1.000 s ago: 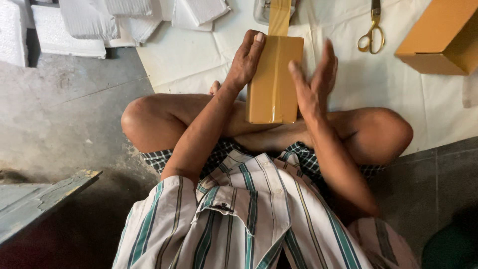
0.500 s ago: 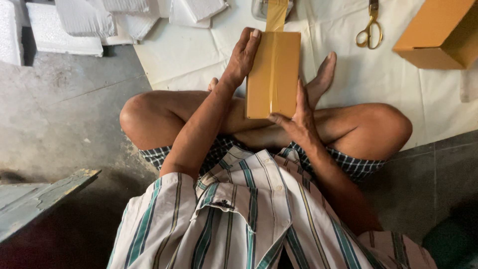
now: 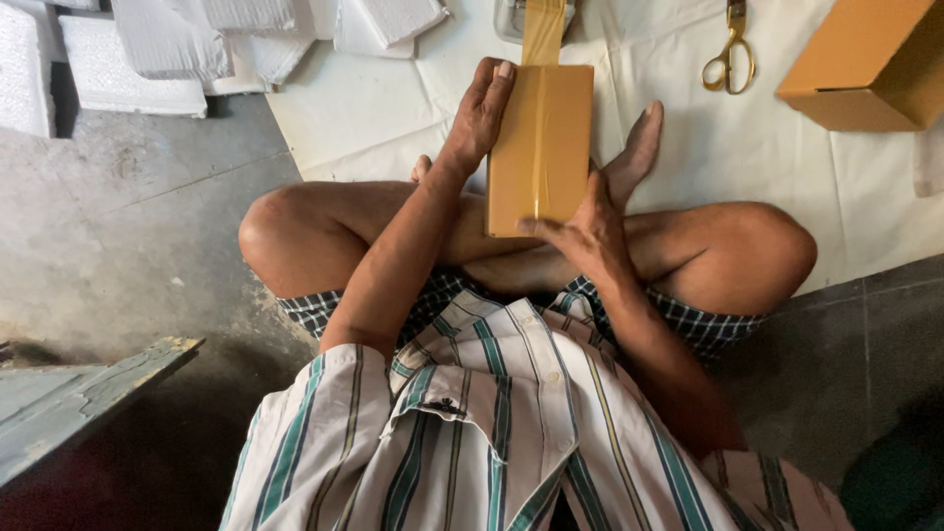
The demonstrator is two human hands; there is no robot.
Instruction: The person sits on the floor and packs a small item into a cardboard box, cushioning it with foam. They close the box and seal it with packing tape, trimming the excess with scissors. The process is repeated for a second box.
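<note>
- The flat brown cardboard box [image 3: 541, 147] rests on the person's crossed legs, its far end over the white sheet [image 3: 393, 118] spread on the floor, between the 2 hands.
- It looks light and stiff: thin walls, sharp corners, a smooth face with a glossy strip of brown tape [image 3: 537, 138] running down its middle. That taped strip is likely slippery, so the bare cardboard edges seem the better hold.
- The long side edges and the corners look like the firmest places to grip; pressing hard on the middle of the broad face could dent it.
- The left hand [image 3: 480, 113] is wrapped over the box's far left edge, fingers curled onto the top face, thumb out of sight behind it, the forearm reaching forward across the knee.
- The right hand [image 3: 590, 231] sits at the near end, fingers spread and pressing on the lower right corner, wrist bent inward.
- Tape runs from the far end up to a dispenser [image 3: 531, 15] at the frame's top edge.
- Gold-handled scissors [image 3: 729, 59] and a second, open brown box [image 3: 865, 69] lie well apart to the right.
</note>
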